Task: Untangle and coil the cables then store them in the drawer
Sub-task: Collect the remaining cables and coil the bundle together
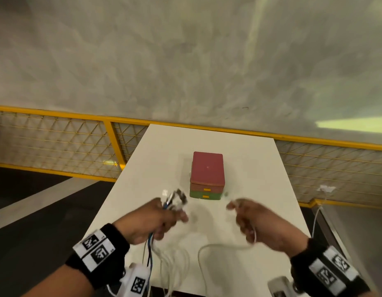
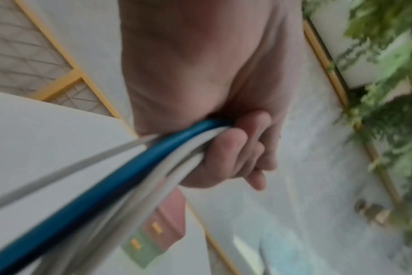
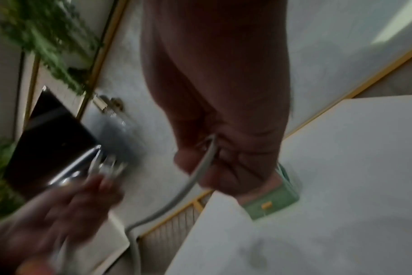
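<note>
My left hand grips a bundle of cables, white, grey and one blue, with their plug ends sticking up above the fist. In the left wrist view the fingers curl round the blue cable and the white ones. My right hand holds a single white cable that loops down over the table and off its near edge; in the right wrist view it runs out of the fist as a thin white cable. A small drawer unit, red over green with yellow handles, stands behind both hands, its drawers closed.
The white table is narrow, with a yellow wire-mesh fence behind and at both sides. Another white cable hangs from a wall plug right of the table. Dark floor lies to the left.
</note>
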{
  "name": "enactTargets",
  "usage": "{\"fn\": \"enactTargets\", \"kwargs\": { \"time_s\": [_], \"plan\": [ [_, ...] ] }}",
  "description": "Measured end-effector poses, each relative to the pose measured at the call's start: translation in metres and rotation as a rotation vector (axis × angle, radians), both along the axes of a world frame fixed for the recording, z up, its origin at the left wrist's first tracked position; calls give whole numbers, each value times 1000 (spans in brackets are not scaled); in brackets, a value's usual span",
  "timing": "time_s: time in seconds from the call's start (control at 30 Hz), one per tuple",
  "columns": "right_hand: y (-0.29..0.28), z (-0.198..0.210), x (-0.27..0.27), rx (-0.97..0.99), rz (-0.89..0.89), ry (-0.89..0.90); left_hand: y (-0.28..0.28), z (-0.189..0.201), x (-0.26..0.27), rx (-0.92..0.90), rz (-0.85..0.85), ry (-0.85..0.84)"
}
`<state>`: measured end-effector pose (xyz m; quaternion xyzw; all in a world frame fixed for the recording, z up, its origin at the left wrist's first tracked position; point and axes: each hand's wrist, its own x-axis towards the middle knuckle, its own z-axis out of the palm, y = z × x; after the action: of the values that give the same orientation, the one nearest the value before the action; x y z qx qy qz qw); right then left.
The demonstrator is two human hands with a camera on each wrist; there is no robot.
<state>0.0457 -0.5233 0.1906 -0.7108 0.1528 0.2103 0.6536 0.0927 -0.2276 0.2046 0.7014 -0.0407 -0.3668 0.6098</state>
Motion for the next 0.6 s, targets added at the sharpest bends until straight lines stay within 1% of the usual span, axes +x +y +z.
{"fn": "enactTargets", "kwargs": {
  "time_s": [0.07,0.1,0.2,0.23,0.27,0.3,0.33,0.4,0.43,0.47,0.5,0.53,0.57,0.6],
  "plan": [
    [10,-14,-25,-124,328,56,-4,16,11,-129,128,10],
    [14,-20,-34,-232,467,78,-7,25,16,-181,170,9],
    [14,-43,-47,-769,903,28,-19,53,22,-313,210,-5],
    [14,-46,-48,-905,970,36,-24,61,22,-348,202,-8],
    [16,-45,-47,-947,942,22,-29,68,21,-380,188,-10],
    [20,-40,-43,-932,882,-34,-34,74,20,-408,169,-10],
    [25,-29,-38,-846,759,-129,-40,78,17,-438,152,-11],
    [43,0,-27,-500,409,-347,-54,84,9,-489,146,-43],
    [54,17,-21,-342,295,-451,-62,86,6,-499,156,-93],
    [67,32,-16,-218,250,-541,-69,88,2,-484,166,-173],
    [80,47,-11,-109,226,-614,-75,91,0,-431,173,-287],
    [91,60,-10,-38,196,-650,-79,94,0,-359,178,-411],
    [101,71,-9,11,157,-671,-81,98,1,-289,178,-520],
    [106,80,-10,9,125,-705,-82,103,2,-255,175,-583]
  ]
}}
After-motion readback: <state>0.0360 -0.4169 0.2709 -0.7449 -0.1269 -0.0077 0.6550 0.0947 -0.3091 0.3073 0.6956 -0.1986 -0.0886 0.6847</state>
